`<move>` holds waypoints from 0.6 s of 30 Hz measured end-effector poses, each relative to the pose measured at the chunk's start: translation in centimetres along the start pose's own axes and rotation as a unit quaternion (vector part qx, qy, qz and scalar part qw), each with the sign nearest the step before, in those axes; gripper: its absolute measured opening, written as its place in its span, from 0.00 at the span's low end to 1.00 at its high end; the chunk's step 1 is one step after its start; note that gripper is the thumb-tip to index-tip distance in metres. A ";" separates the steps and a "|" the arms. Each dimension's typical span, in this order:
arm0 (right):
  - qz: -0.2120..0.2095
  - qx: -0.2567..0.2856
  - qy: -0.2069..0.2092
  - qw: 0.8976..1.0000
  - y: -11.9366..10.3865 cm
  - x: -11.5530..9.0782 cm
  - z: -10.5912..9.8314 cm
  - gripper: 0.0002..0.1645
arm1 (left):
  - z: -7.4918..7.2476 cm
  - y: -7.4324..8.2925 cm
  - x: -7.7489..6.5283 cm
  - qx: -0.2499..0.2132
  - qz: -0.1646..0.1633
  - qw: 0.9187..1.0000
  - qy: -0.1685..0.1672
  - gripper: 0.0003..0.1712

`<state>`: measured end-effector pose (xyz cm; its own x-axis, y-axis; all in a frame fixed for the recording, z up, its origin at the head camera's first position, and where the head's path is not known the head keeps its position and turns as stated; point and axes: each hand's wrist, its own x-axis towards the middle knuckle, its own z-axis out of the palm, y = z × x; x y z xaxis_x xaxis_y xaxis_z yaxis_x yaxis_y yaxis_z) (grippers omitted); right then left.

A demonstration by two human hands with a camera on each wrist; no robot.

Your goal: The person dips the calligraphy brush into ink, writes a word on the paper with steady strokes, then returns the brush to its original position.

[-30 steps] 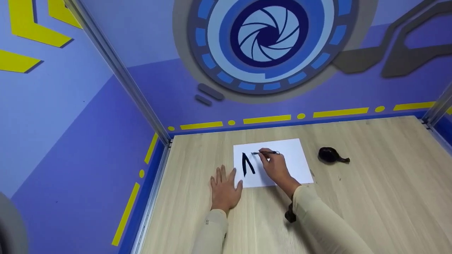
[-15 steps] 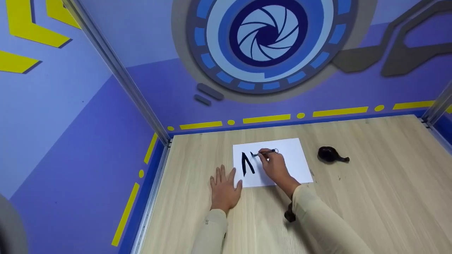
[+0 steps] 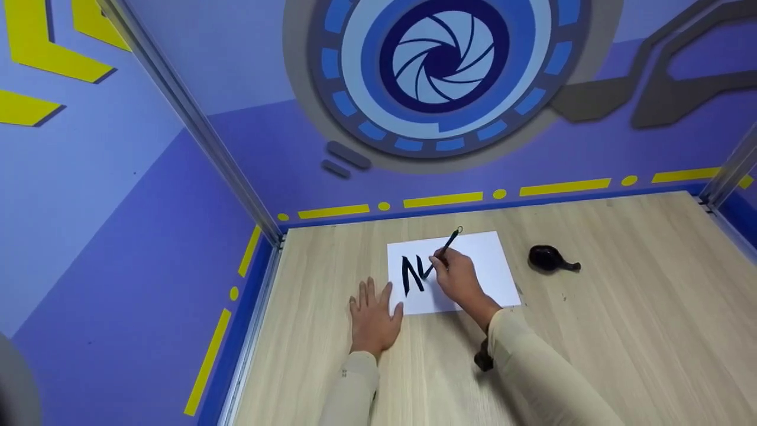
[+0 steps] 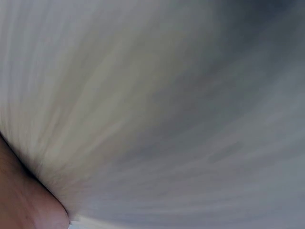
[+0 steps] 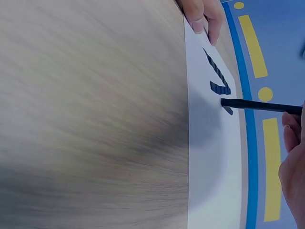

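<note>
Mid-frame, the right hand (image 3: 461, 278) pinches the brush (image 3: 452, 239), now steeper; a third stroke (image 3: 420, 266) has grown, so the writing progresses. It probably touches the paper (image 3: 495, 273); the left hand (image 3: 375, 322) lies with fingers spread.

1. Opens at six o'clock from the paper (image 3: 498, 281), between both sleeves (image 3: 541, 361).
2. Meets left hand (image 3: 374, 324) at eight, right hand (image 3: 460, 279) and tilted brush (image 3: 451, 240) mid-paper.
3. Passes through a gap at three, before the dark handled vessel (image 3: 544, 258).
4. Stops at twelve against the wall (image 3: 414, 183).
</note>
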<state>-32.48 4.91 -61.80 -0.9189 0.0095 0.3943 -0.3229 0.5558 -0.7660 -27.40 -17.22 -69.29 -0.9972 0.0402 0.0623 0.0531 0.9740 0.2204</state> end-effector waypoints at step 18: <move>0.063 0.086 0.005 0.994 -1.8 0.4 -1.8 0.11 | 0.3 -0.2 -0.1 -0.014 0.008 1.000 0.018 0.37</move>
<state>-31.83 5.42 -59.37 -0.9525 0.0795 0.2939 -0.2399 0.3984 -0.8853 -27.37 -17.38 -69.63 -0.9939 0.0466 0.0999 0.0701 0.9667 0.2462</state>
